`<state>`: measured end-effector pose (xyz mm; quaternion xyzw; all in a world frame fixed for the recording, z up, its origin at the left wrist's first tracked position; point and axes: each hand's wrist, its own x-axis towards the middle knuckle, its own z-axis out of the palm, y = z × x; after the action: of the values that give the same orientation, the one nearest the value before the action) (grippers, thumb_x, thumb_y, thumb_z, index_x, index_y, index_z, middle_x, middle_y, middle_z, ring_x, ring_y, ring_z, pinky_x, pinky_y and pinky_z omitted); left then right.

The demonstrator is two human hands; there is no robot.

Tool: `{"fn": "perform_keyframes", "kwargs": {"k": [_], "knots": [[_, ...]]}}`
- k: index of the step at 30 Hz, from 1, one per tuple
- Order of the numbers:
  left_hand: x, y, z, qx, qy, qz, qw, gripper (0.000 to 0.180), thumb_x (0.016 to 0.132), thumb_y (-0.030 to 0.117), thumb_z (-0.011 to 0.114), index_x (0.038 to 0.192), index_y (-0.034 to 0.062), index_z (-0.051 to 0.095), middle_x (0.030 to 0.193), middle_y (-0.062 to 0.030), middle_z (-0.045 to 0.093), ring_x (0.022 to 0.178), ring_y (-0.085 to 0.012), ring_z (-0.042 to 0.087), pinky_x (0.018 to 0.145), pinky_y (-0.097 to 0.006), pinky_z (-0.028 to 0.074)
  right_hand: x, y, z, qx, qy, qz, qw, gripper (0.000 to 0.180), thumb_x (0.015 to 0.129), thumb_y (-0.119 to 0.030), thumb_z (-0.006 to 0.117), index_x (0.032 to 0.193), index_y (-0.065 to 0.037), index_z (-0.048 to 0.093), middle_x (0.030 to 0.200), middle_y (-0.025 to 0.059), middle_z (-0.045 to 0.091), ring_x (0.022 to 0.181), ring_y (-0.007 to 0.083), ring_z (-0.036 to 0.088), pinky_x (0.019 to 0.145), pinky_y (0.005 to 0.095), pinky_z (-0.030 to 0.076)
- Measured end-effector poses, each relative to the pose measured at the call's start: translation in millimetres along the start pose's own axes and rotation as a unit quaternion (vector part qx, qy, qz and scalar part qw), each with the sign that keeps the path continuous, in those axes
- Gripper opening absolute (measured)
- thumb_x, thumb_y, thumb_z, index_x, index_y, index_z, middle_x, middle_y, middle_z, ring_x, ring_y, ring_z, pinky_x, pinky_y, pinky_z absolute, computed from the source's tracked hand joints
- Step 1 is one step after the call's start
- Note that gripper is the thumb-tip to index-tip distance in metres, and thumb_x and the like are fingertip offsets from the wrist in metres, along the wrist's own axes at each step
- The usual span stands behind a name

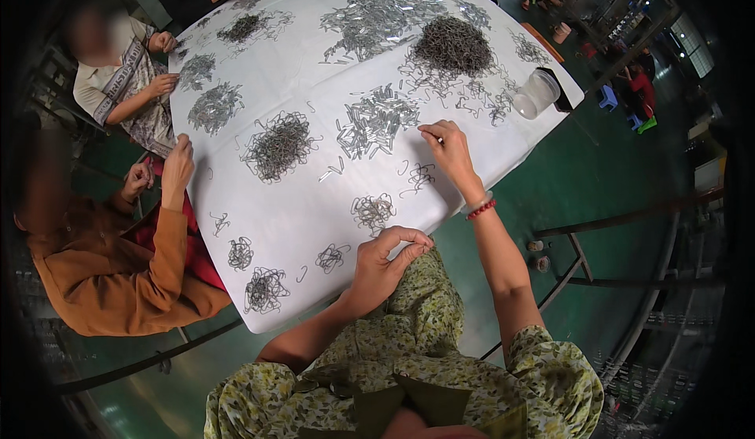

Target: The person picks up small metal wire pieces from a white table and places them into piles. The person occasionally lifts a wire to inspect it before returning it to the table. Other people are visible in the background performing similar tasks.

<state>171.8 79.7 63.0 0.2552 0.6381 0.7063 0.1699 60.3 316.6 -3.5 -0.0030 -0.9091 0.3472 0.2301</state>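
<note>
My left hand (385,262) hovers at the near edge of the white table (307,77), fingers pinched on a small bent metal wire piece. My right hand (448,150) reaches out over the table, fingertips pinched on a small metal piece beside a pile of short silver tubes (376,121). Small tangles of wire hooks (372,209) lie between my two hands. A red bead bracelet is on my right wrist.
Many piles of dark wire hooks (452,44) and silver pieces cover the table. A clear plastic cup (537,93) lies at the right edge. Three other people sit along the left side with their hands at the table. Metal rails (621,219) cross the green floor on the right.
</note>
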Motion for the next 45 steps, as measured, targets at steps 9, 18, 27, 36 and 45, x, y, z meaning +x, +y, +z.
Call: {"fn": "perform_keyframes", "kwargs": {"k": [9,18,27,36,45], "knots": [[-2.2,-4.9,-13.3,0.031,0.015,0.025,0.999,0.007,0.089,-0.002,0.058,0.096,-0.0003,0.058,0.091,-0.0099,0.067,0.087,-0.0152,0.064,0.079,-0.029,0.052,27.3,6.2,56.8,-0.231,-0.090,-0.128,0.960,0.015,0.069,0.008,0.054,0.080,0.006,0.065,0.088,0.0211,0.060,0.094,0.0349,0.056,0.080,0.0385,0.052],[-14.5,2.1,-9.0,0.076,0.036,0.061,0.995,0.010,0.085,0.002,0.064,0.095,0.0005,0.062,0.089,-0.0084,0.068,0.083,-0.0151,0.065,0.075,-0.027,0.051,-0.7,-46.0,34.0,0.172,-0.066,0.110,0.977,0.015,0.078,0.003,0.060,0.093,0.006,0.064,0.080,0.0137,0.067,0.070,0.0219,0.063,0.061,0.0302,0.050],[-14.2,11.4,2.6,0.033,0.048,0.029,0.998,0.012,0.086,0.004,0.065,0.097,-0.0008,0.064,0.090,-0.0063,0.068,0.085,-0.0110,0.063,0.077,-0.025,0.050,-115.8,-141.6,-90.1,0.475,-0.003,0.152,0.867,0.009,0.081,0.004,0.066,0.090,0.007,0.064,0.084,0.0122,0.067,0.070,0.0125,0.059,0.062,0.0240,0.047],[-6.8,7.7,9.1,0.012,0.046,0.053,0.997,0.013,0.083,0.005,0.068,0.095,-0.0006,0.067,0.089,-0.0069,0.069,0.085,-0.0112,0.063,0.077,-0.025,0.050,-134.8,-162.7,-95.0,0.398,0.036,0.125,0.908,0.011,0.076,0.012,0.068,0.086,0.007,0.067,0.082,0.0084,0.062,0.066,0.0104,0.058,0.057,0.0200,0.046],[-3.1,4.6,5.0,0.024,0.052,0.043,0.997,0.012,0.081,0.006,0.071,0.092,0.0015,0.069,0.086,-0.0075,0.069,0.083,-0.0138,0.065,0.074,-0.026,0.051,-133.9,-161.4,-92.0,0.386,0.032,0.138,0.912,0.012,0.076,0.012,0.068,0.087,0.008,0.068,0.081,0.0098,0.062,0.065,0.0112,0.058,0.056,0.0202,0.047]]}}
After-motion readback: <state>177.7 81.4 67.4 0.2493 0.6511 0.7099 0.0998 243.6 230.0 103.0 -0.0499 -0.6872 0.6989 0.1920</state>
